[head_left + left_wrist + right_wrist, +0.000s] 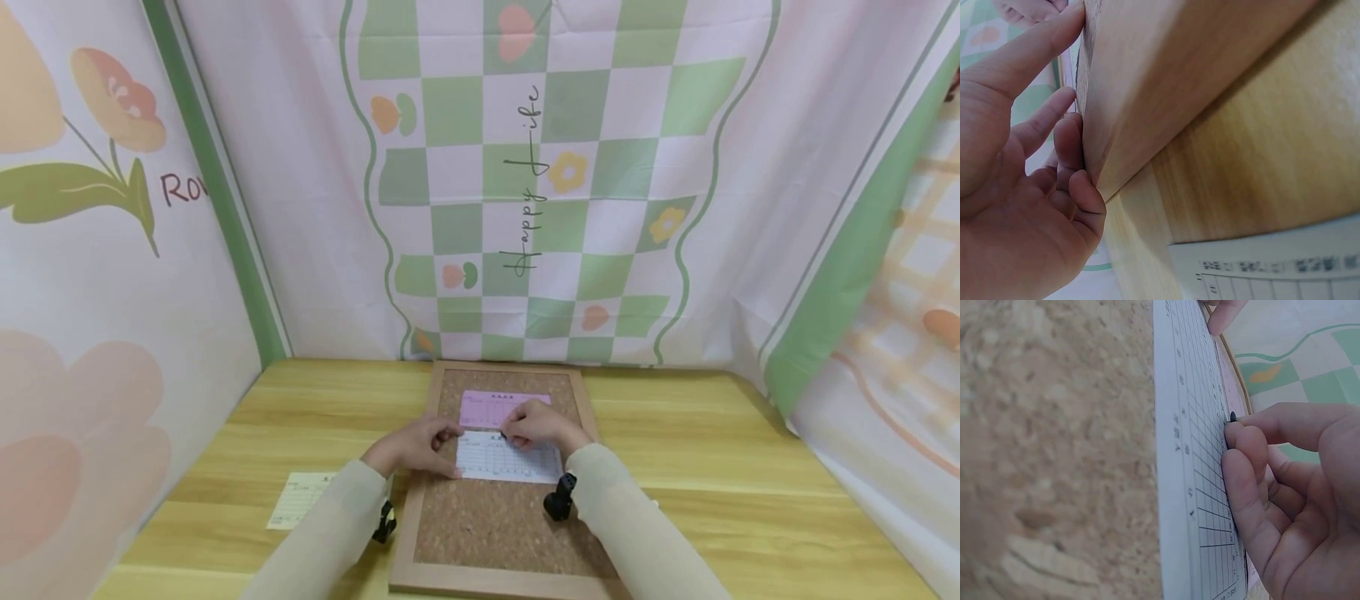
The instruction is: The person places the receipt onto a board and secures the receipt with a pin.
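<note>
A white printed form point(480, 463) lies on the framed cork board point(480, 533), just below a pink printed form point(480, 408). My right hand point(542, 425) pinches a small black thumbtack point(1233, 417) between thumb and forefinger at the white form's upper edge. The tack's point is hidden. Over the board's left side, my left hand point(420, 446) touches the white form's left edge with its thumb and forefinger spread. In the left wrist view, the other fingers of the left hand point(1035, 206) bend loosely against the board's wooden frame point(1147, 81).
A pale yellow printed form point(288, 504) lies on the wood-grain table point(217, 467) left of the board, partly under my left sleeve point(330, 525). Behind the table hangs a patterned cloth point(465, 175). Something small and white peeks out beside the right sleeve point(637, 525).
</note>
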Demonstrator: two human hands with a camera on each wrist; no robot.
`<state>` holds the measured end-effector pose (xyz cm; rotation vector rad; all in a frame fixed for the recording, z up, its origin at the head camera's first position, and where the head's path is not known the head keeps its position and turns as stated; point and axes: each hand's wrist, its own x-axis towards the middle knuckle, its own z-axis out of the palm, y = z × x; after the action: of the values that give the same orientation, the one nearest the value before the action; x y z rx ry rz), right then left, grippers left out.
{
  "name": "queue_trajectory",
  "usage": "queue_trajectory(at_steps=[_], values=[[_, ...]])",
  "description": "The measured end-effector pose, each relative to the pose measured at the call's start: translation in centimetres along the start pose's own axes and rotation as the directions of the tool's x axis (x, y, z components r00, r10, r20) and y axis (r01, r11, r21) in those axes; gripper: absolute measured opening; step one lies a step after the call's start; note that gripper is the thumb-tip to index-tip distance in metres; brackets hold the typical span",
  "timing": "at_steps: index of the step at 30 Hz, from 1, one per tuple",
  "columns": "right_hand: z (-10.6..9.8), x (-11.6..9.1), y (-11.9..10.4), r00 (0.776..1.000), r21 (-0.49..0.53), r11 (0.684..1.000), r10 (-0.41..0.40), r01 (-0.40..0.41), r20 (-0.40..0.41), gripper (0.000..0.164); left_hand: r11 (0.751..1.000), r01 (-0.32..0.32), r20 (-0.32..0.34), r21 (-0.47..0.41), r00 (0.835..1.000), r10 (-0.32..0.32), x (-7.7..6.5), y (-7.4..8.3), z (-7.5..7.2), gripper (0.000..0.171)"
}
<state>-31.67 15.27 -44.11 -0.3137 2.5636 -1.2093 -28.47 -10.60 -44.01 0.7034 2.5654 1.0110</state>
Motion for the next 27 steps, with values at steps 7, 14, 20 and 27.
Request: queue_trajectory(at_steps=[7, 14, 20, 27], values=[[0.05, -0.12, 0.07, 1.000, 0.014, 1.000, 0.001, -0.001, -0.001, 0.013, 1.000, 0.001, 0.003, -0.014, 1.000, -0.001, 0.09, 0.05, 0.09, 0.064], [0.08, -0.06, 0.03, 1.000, 0.016, 1.000, 0.000, 0.000, -0.003, 0.011, 1.000, 0.003, 0.002, -0.009, 1.000, -0.003, 0.03, 0.14, 0.05, 0.064], [0.11, -0.22, -0.15, 1.000, 0.002, 1.000, 0.016, -0.016, -0.002, 0.010, 1.000, -0.001, 0.004, -0.005, 1.000, 0.001, 0.01, 0.06, 0.00, 0.065], [0.20, -0.34, -0.57, 0.999, -0.021, 0.999, 0.040, -0.041, -0.016, 0.010, 1.000, -0.005, 0.005, -0.012, 1.000, 0.005, 0.17, -0.18, 0.08, 0.066]])
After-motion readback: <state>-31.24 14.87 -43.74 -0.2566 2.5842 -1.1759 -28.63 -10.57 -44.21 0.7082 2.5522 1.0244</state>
